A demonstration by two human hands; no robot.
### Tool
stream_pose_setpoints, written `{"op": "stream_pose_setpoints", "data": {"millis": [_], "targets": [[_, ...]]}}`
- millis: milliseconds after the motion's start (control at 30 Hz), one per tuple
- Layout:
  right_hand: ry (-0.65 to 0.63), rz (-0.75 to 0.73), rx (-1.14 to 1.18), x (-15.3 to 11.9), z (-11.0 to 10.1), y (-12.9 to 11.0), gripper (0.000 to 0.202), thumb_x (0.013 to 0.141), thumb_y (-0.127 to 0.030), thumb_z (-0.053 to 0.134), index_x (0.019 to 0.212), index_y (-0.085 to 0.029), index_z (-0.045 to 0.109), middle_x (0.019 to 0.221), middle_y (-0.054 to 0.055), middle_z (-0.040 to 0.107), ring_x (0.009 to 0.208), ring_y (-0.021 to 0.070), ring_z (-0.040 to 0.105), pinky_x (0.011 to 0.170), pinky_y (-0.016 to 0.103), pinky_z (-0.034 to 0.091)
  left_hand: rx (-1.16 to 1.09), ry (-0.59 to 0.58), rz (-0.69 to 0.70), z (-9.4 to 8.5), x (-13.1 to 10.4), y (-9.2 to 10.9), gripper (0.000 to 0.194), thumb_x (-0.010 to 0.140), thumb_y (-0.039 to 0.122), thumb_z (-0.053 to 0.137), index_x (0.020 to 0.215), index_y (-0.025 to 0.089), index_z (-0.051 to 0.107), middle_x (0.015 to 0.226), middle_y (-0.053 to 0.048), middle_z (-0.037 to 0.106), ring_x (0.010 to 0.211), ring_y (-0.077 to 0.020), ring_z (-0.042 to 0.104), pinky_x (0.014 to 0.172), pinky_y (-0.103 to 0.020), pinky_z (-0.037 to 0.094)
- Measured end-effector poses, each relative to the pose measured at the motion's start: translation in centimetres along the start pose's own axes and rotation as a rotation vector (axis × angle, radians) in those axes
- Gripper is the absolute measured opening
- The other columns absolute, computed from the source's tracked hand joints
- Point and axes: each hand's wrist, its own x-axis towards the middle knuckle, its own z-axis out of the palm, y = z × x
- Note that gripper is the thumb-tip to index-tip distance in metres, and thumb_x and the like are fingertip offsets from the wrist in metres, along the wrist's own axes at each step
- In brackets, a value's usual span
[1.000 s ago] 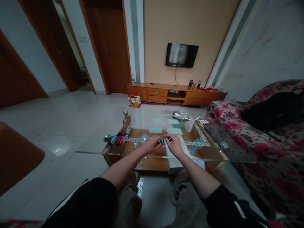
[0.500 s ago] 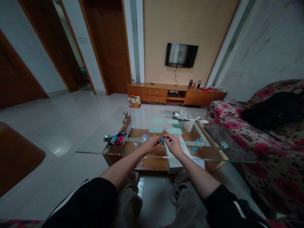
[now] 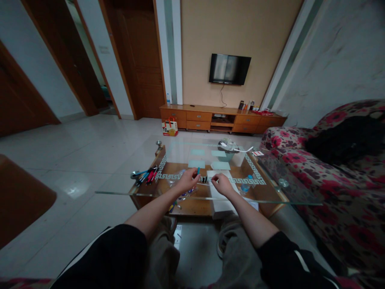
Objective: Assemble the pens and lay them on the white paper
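Observation:
My left hand (image 3: 188, 180) is closed over the glass table, pinching a small blue piece (image 3: 198, 171) that looks like a pen part and points upward. To its right, my right hand (image 3: 223, 184) has its fingers curled together at the tips. Whatever those fingertips hold, if anything, is too small to make out. Several short black pieces (image 3: 203, 179) sit on the glass between the hands. Below them runs a thin pale stick or line (image 3: 203, 184); whether a hand touches it I cannot tell.
Black, red and blue pens (image 3: 148, 176) lie in a pile at the left of the glass coffee table (image 3: 117, 186). Under the glass are a white box (image 3: 221, 202), a water bottle (image 3: 246, 185) and clear plastic wrapping. A basket (image 3: 228, 151) stands at the far side, a flowered sofa (image 3: 300, 160) at right.
My hands were together around the blue piece and have drawn apart. The left moved slightly left with the blue piece, the right slightly right, uncovering the black pieces between them.

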Motion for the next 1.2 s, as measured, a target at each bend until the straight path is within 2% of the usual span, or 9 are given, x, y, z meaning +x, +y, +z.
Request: {"op": "stream_pose_setpoints", "data": {"millis": [133, 300, 467, 933, 1200], "targets": [[-0.125, 0.022, -0.087, -0.20, 0.36, 0.80, 0.010, 0.084, -0.021, 0.066, 0.087, -0.017, 0.074, 0.092, 0.008, 0.070, 0.089, 0.0200, 0.063, 0.083, 0.027, 0.044, -0.009, 0.048, -0.072, 0.05, -0.01, -0.59, 0.014, 0.091, 0.031, 0.056, 0.085, 0.019, 0.060, 0.074, 0.001, 0.063, 0.067, -0.0141, 0.057, 0.064, -0.024, 0.039], [-0.156, 0.013, -0.093, -0.40, 0.48, 0.62, 0.013, 0.084, -0.021, 0.067, 0.094, -0.019, 0.075, 0.097, 0.008, 0.068, 0.091, 0.0195, 0.063, 0.085, 0.027, 0.044, -0.016, 0.044, -0.075, 0.11, -0.05, -0.79, 0.013, 0.091, 0.031, 0.056, 0.086, 0.020, 0.061, 0.075, 0.001, 0.064, 0.067, -0.0142, 0.058, 0.064, -0.024, 0.040], [-0.199, 0.022, -0.098, -0.39, 0.64, 0.56, 0.011, 0.085, -0.023, 0.067, 0.092, -0.020, 0.076, 0.100, 0.007, 0.066, 0.094, 0.0195, 0.062, 0.087, 0.027, 0.043, -0.007, 0.037, -0.086, 0.07, -0.06, -0.66, 0.014, 0.091, 0.031, 0.056, 0.085, 0.020, 0.061, 0.075, 0.001, 0.064, 0.067, -0.0142, 0.058, 0.062, -0.024, 0.039], [-0.164, -0.013, -0.064, -0.53, 0.77, 0.84, 0.006, 0.082, -0.019, 0.071, 0.085, -0.020, 0.076, 0.098, 0.007, 0.064, 0.092, 0.0204, 0.062, 0.087, 0.028, 0.044, -0.014, 0.021, -0.100, -0.16, -0.03, -0.28, 0.013, 0.090, 0.031, 0.056, 0.088, 0.019, 0.062, 0.077, 0.000, 0.064, 0.069, -0.0143, 0.058, 0.064, -0.024, 0.041], [-0.174, -0.005, -0.085, -0.53, 0.91, 0.60, 0.008, 0.085, -0.020, 0.067, 0.083, -0.018, 0.074, 0.100, 0.009, 0.064, 0.093, 0.0206, 0.062, 0.087, 0.028, 0.043, -0.021, 0.016, -0.084, -0.19, -0.03, -0.35, 0.012, 0.090, 0.030, 0.057, 0.086, 0.019, 0.062, 0.076, 0.001, 0.064, 0.068, -0.0140, 0.058, 0.064, -0.023, 0.041]]}}
